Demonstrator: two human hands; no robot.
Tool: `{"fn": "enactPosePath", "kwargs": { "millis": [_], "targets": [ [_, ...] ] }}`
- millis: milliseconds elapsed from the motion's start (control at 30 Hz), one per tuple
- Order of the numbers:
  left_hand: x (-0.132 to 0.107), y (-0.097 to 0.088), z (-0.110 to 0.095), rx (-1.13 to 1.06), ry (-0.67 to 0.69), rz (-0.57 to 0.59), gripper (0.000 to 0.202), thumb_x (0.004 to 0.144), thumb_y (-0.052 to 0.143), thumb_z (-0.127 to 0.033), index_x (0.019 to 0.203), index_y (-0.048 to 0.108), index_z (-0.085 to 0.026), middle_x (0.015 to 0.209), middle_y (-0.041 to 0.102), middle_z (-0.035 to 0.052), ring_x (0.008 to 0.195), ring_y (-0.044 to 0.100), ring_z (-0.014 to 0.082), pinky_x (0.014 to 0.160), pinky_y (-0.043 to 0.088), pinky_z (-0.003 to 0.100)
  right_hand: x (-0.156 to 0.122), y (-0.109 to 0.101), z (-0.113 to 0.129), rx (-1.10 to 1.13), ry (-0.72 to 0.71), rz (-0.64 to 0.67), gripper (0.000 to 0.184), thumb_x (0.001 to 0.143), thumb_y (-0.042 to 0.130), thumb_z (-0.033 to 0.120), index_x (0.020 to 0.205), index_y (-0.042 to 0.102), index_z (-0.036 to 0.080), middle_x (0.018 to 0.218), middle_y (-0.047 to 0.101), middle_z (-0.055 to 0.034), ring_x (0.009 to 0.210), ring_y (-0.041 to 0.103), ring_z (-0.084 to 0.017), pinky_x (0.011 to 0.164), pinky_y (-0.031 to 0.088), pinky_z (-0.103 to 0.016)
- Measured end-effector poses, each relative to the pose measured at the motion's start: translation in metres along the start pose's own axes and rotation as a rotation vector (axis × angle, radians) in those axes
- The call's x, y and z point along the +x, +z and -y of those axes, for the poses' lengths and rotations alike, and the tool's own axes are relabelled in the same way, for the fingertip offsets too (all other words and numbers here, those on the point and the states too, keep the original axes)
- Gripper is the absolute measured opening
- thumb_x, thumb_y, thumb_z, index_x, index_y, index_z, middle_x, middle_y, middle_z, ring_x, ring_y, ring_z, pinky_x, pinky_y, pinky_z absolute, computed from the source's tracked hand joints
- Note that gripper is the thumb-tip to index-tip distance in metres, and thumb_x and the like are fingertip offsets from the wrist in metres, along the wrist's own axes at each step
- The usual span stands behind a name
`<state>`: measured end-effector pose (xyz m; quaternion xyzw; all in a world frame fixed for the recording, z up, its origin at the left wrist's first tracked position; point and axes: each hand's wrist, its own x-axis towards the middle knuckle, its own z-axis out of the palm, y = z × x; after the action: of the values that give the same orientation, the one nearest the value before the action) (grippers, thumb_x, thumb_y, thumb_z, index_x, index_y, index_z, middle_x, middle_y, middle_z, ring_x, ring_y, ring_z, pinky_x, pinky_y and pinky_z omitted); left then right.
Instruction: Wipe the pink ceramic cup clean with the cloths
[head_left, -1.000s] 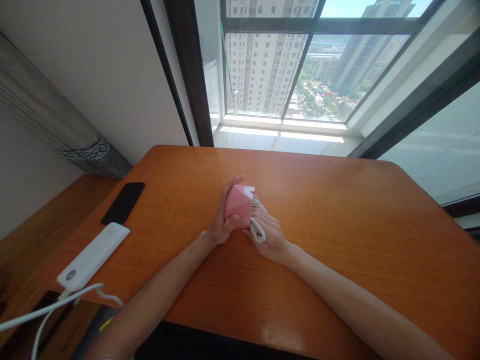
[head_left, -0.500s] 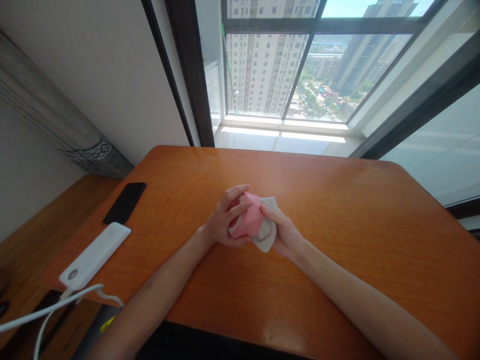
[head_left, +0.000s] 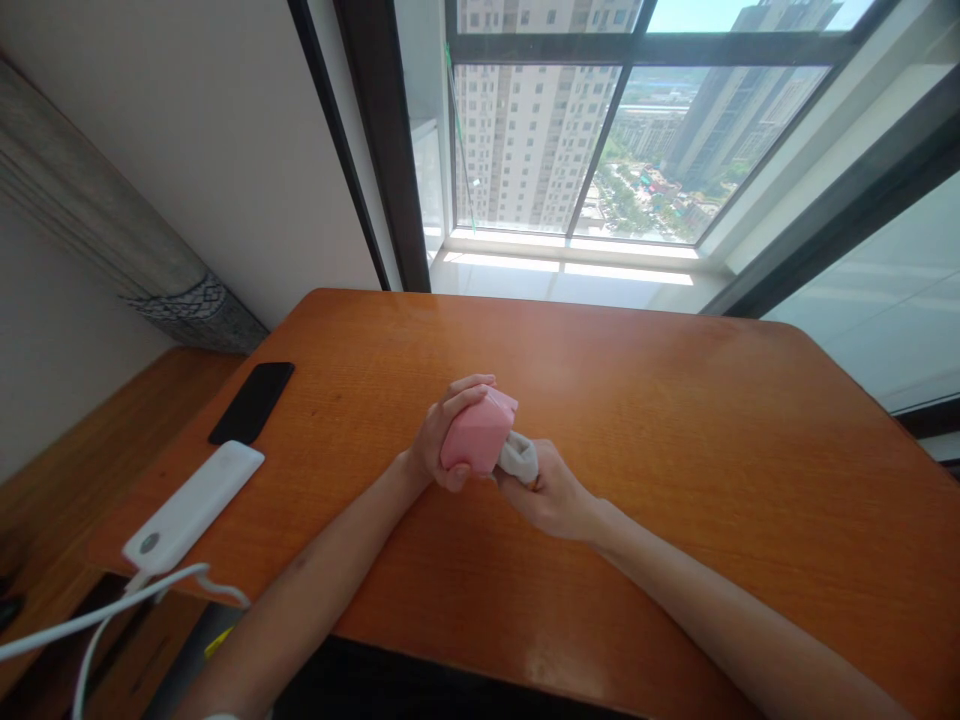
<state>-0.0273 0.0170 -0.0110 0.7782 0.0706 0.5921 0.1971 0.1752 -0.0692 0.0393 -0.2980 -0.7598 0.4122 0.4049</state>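
Above the middle of the wooden table, my left hand point(head_left: 444, 432) is wrapped round a pink faceted object point(head_left: 478, 432), with the fingers over its top and the thumb below. Its exact kind does not show. My right hand point(head_left: 551, 492) grips a bunched pale grey cloth point(head_left: 519, 457). The cloth touches the lower right side of the pink object. Part of the cloth is hidden inside my right hand.
The brown wooden table point(head_left: 675, 480) spreads beneath both arms. At its left side lie a black phone point(head_left: 253, 402) and a white power bank point(head_left: 193, 508) with a white cable point(head_left: 105, 612). A window point(head_left: 570, 150) is beyond the far edge.
The pink object has turned and shifted slightly left in my left hand. My right hand has moved lower, and the cloth, spread out before, is now bunched up.
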Motion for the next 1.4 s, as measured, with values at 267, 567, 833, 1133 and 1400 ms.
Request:
{"fn": "enactPosePath", "kwargs": {
  "millis": [267, 567, 833, 1133, 1400],
  "targets": [
    [0.003, -0.002, -0.008, 0.047, 0.022, 0.071, 0.089, 0.099, 0.056, -0.074, 0.166, 0.048, -0.016, 0.160, 0.058, 0.0240, 0.142, 0.065, 0.0408, 0.108, 0.063, 0.058, 0.002, -0.001, -0.019, -0.626, -0.528, 0.019, 0.015, 0.095, 0.054, 0.010, 0.098, 0.062, 0.023, 0.089, 0.075, -0.0086, 0.086, 0.069, -0.026, 0.088, 0.060, -0.041],
    [0.008, 0.001, 0.000, 0.013, 0.033, 0.028, 0.104, 0.091, 0.066, -0.080, 0.171, 0.038, -0.020, 0.169, 0.049, 0.0238, 0.153, 0.055, 0.0448, 0.122, 0.052, 0.065, 0.003, 0.016, -0.020, -0.342, -0.348, -0.226, 0.018, 0.100, 0.069, 0.022, 0.083, 0.064, 0.026, 0.079, 0.069, -0.0032, 0.073, 0.064, -0.022, 0.082, 0.058, -0.041],
    [0.008, -0.005, -0.001, 0.145, 0.126, 0.170, 0.106, 0.092, 0.064, -0.079, 0.178, 0.024, -0.033, 0.186, 0.024, 0.0151, 0.168, 0.037, 0.0438, 0.127, 0.047, 0.069, 0.006, 0.001, 0.002, 0.714, 0.492, -0.311, 0.038, 0.081, 0.096, 0.049, 0.096, 0.077, 0.021, 0.077, 0.070, 0.0003, 0.066, 0.060, -0.016, 0.063, 0.052, -0.028],
    [0.015, -0.003, -0.004, 0.181, 0.186, 0.203, 0.097, 0.092, 0.073, -0.060, 0.176, 0.033, -0.032, 0.185, 0.026, 0.0171, 0.165, 0.041, 0.0468, 0.124, 0.050, 0.072, 0.012, -0.015, 0.005, 1.130, 0.587, -0.276, 0.048, 0.083, 0.095, 0.044, 0.120, 0.079, 0.018, 0.102, 0.083, -0.0065, 0.085, 0.075, -0.019, 0.079, 0.063, -0.028],
    [0.007, -0.001, -0.003, 0.135, 0.141, 0.065, 0.097, 0.090, 0.069, -0.070, 0.172, 0.040, -0.026, 0.172, 0.045, 0.0215, 0.149, 0.058, 0.0435, 0.112, 0.059, 0.065, 0.007, -0.013, 0.009, 0.673, 0.419, -0.129, 0.046, 0.085, 0.093, 0.058, 0.101, 0.076, 0.019, 0.082, 0.069, -0.0012, 0.067, 0.057, -0.014, 0.060, 0.047, -0.026]
  ]
}}
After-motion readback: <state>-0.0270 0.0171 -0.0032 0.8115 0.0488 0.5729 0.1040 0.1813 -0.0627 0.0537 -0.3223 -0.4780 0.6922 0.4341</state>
